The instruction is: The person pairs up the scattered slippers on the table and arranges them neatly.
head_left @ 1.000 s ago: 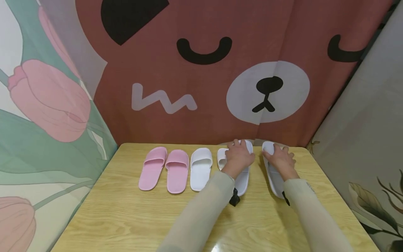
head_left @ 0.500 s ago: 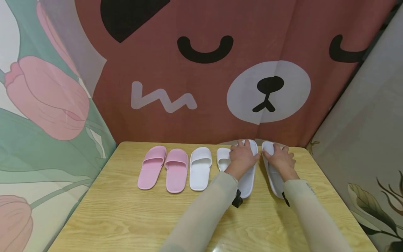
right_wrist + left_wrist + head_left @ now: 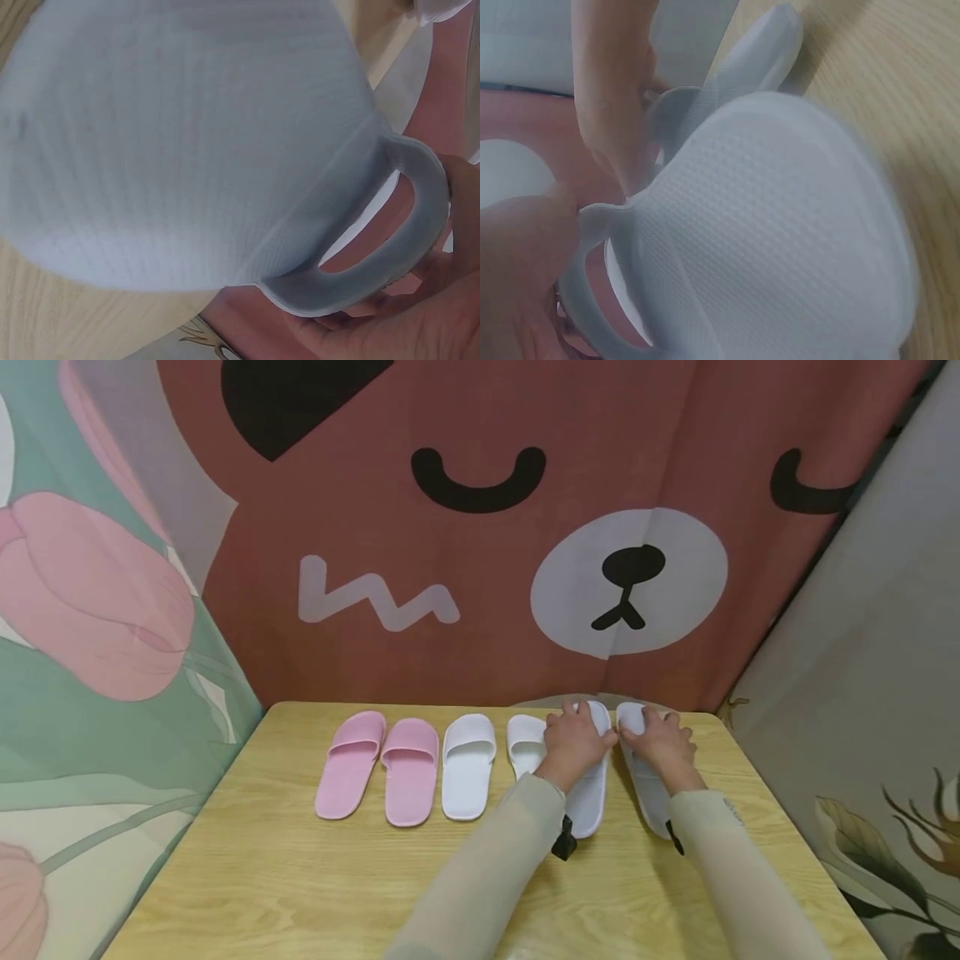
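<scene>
My left hand grips a pale grey slide slipper over its strap, near the back edge of the wooden table. A short gap to the right, my right hand holds the matching pale grey slipper the same way. Both toes point to the back. In the left wrist view the textured sole of the left pale slipper fills the middle. The right wrist view has the other slipper's strap against the right hand. Most of the fingers are hidden behind the straps.
To the left stand two pink slippers and a white slipper. A second white slipper is partly behind my left hand. A bear-print curtain hangs behind the table, with patterned cloths at both sides.
My left hand has brought its slipper a little to the right, closer to the other one, uncovering more of the white slipper. The right hand has stayed about in place. The head view has shifted slightly.
</scene>
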A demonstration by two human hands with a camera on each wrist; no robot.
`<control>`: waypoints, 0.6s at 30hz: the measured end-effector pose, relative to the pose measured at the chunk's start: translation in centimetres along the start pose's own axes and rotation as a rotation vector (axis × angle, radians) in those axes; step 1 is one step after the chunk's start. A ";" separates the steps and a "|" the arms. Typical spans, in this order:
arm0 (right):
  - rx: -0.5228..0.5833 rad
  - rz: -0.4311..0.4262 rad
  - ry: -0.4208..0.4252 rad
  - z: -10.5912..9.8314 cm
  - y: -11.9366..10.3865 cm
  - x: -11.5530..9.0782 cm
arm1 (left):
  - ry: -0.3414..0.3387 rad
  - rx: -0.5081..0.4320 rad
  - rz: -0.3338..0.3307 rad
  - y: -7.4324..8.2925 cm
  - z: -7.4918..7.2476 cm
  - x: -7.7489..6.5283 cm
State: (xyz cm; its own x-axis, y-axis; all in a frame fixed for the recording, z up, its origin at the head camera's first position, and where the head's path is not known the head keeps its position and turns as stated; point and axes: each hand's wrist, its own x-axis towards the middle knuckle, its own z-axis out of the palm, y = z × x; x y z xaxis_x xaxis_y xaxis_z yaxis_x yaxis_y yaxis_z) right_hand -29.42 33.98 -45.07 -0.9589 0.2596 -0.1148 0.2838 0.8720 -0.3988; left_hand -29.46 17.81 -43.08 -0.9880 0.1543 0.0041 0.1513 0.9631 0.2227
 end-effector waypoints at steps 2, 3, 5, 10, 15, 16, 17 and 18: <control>-0.010 0.001 0.001 -0.1 0.2 -0.1 | 0.008 -0.012 0.004 0.2 0.2 0.0; -0.014 0.002 0.004 -0.2 0.3 -0.2 | 0.010 -0.017 0.006 0.3 0.2 -0.1; -0.015 0.000 0.008 -0.2 0.3 -0.3 | 0.006 -0.020 -0.001 0.4 0.4 -0.2; -0.016 -0.002 0.024 -0.1 0.5 -0.3 | -0.023 -0.039 -0.022 0.5 0.7 -0.2; -0.020 -0.001 0.013 0.0 0.4 -0.4 | -0.029 -0.035 -0.024 0.8 0.9 -0.1; -0.023 0.000 0.011 0.0 0.5 -0.4 | -0.028 -0.034 -0.023 0.8 1.0 -0.1; -0.021 0.002 0.009 0.1 0.5 -0.4 | -0.028 -0.034 -0.023 0.9 1.0 -0.1; -0.021 0.005 0.008 0.1 0.6 -0.4 | -0.031 -0.033 -0.022 0.9 1.1 -0.1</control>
State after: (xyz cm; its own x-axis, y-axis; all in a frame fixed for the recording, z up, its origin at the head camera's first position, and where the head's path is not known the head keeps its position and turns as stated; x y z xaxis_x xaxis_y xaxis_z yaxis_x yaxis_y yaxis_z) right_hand -28.91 34.33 -45.33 -0.9576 0.2668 -0.1091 0.2882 0.8795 -0.3787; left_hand -29.15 18.88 -43.94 -0.9896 0.1401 -0.0312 0.1277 0.9586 0.2545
